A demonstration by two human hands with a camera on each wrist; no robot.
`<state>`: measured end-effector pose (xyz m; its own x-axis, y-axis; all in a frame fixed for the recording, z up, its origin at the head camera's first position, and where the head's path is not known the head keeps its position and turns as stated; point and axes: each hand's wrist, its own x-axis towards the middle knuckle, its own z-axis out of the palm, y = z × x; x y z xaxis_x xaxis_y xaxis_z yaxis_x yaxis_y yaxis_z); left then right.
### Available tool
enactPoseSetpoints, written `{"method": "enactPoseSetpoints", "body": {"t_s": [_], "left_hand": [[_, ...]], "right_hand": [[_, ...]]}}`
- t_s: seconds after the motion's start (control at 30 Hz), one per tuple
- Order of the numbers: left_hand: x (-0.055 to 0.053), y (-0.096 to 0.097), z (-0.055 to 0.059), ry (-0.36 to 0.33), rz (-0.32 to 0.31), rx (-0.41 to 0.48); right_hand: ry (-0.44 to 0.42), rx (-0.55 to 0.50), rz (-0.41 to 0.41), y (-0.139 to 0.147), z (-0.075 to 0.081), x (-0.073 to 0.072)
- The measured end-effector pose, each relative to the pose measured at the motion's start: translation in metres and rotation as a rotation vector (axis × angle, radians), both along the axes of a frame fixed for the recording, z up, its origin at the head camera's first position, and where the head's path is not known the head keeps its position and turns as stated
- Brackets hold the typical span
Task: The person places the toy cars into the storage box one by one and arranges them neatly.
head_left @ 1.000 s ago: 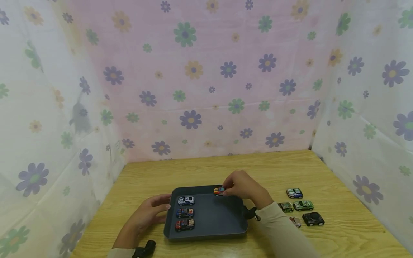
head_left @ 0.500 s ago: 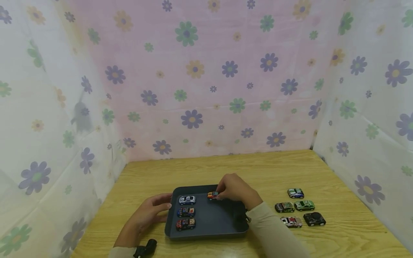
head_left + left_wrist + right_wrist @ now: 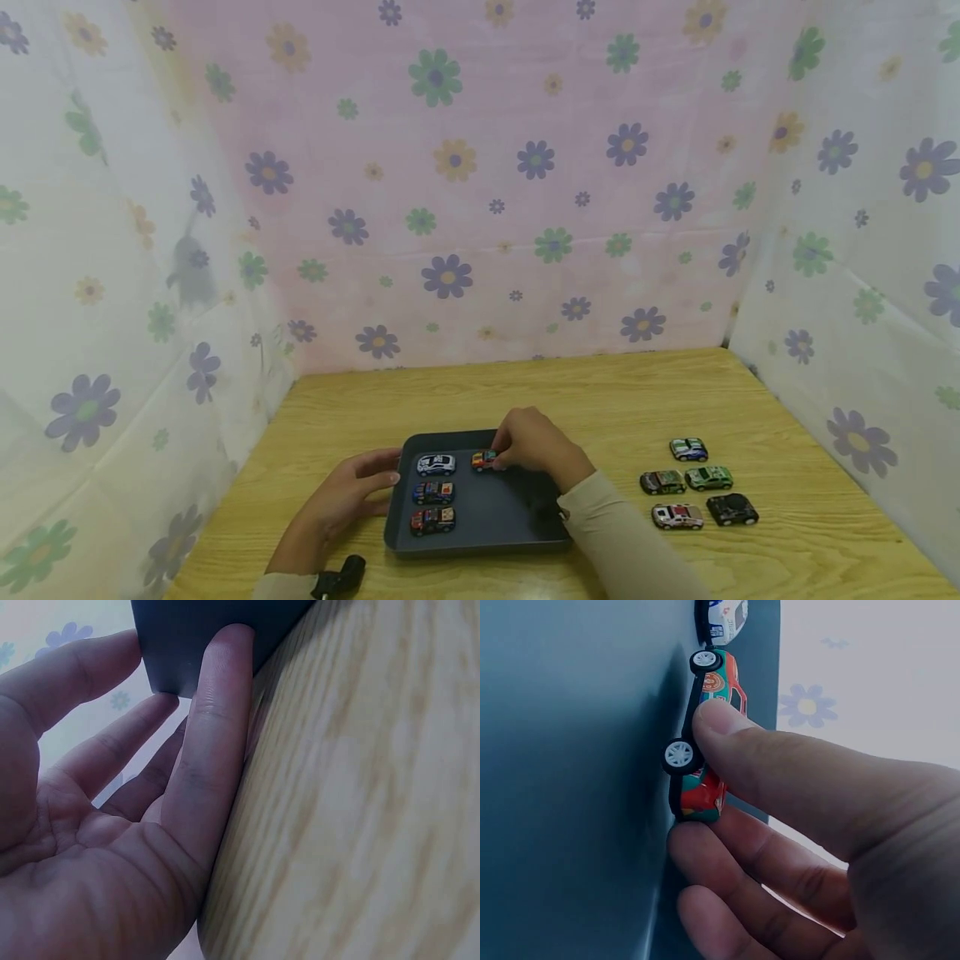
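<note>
At my twelve o'clock hangs a pink flowered backdrop (image 3: 480, 200), and below it spreads the wood-grained surface (image 3: 360, 408). Near me on that sits a dark tray (image 3: 491, 521). My left grip (image 3: 348, 492) is at the tray's nine o'clock, fingers apart and fairly straight, touching its outer wall. My right grip (image 3: 536, 446) is over the tray at two o'clock, thumb and fingers pinched together.

Well off at the tray's three o'clock, five toy cars stand clustered: black (image 3: 732, 508) at four within the group, white-and-red (image 3: 677, 517) at seven, bright green (image 3: 709, 477) at two, dark green (image 3: 663, 482) at nine, white-and-blue (image 3: 688, 450) at twelve.

Inside the tray, a white car (image 3: 436, 464) sits at ten, a blue car (image 3: 433, 492) at nine and a red car (image 3: 432, 520) at eight. The red-and-green car (image 3: 482, 461) I have clamped is inside at twelve, upright; whether its wheels touch the floor I can't tell.
</note>
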<state>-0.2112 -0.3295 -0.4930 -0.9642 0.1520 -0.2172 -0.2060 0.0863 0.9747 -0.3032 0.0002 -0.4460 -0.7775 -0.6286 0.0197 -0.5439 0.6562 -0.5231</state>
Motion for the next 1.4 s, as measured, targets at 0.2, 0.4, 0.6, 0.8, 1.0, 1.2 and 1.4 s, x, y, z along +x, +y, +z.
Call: {"method": "enactPoseSetpoints", "body": {"t_s": [0.2,0.4,0.6,0.8,1.0,1.2,1.4], "left_hand": [[0.0006,0.0006,0.0011,0.005,-0.006,0.001],[0.0009,0.0007,0.0014,0.008,-0.004,0.001],[0.001,0.001,0.0017,0.008,-0.002,0.002],[0.0013,0.0017,0.0023,0.001,0.005,0.006],[0.0011,0.0015,0.0023,-0.007,0.008,0.006],[0.0007,0.0001,0.0007,-0.012,0.018,-0.003],[-0.0004,-0.0004,-0.0012,-0.009,0.015,-0.004]], "right_hand": [[-0.002,0.007,-0.006,-0.0052,-0.0017,0.001],[-0.004,0.004,-0.009,-0.0073,-0.0025,0.0021],[0.008,0.014,-0.012,-0.0088,-0.0015,0.0023],[-0.001,0.017,-0.018,-0.0097,-0.0028,0.003],[-0.01,0.019,-0.024,-0.0096,-0.003,0.0035],[0.003,0.01,-0.013,-0.0084,0.0002,0.0064],[0.049,0.025,-0.003,-0.0026,0.0037,0.0053]]}}
